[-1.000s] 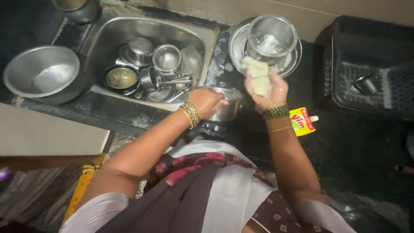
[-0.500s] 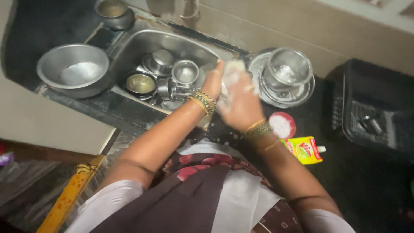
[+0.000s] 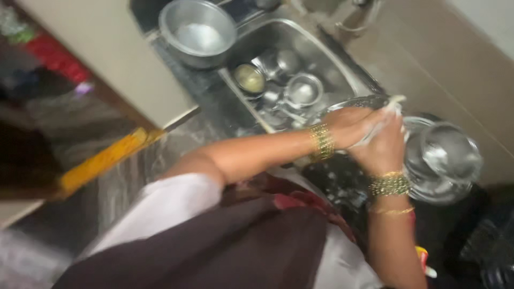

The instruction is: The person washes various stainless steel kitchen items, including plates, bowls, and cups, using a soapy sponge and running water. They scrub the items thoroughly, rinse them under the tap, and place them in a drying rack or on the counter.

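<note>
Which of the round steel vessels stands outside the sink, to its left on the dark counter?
The large steel bowl. It stands alone on the counter beside the sink, and is far wider than the small cups lying inside the basin.

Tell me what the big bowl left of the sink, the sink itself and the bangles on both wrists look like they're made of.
Big bowl: likely stainless steel or aluminium, a dull silver-grey sheen. Sink: looks like stainless steel, with a brushed grey shine like the cups inside. Bangles on the left wrist and right wrist: gold-coloured metal with a beaded or textured surface; whether real gold or plated cannot be told.
</note>
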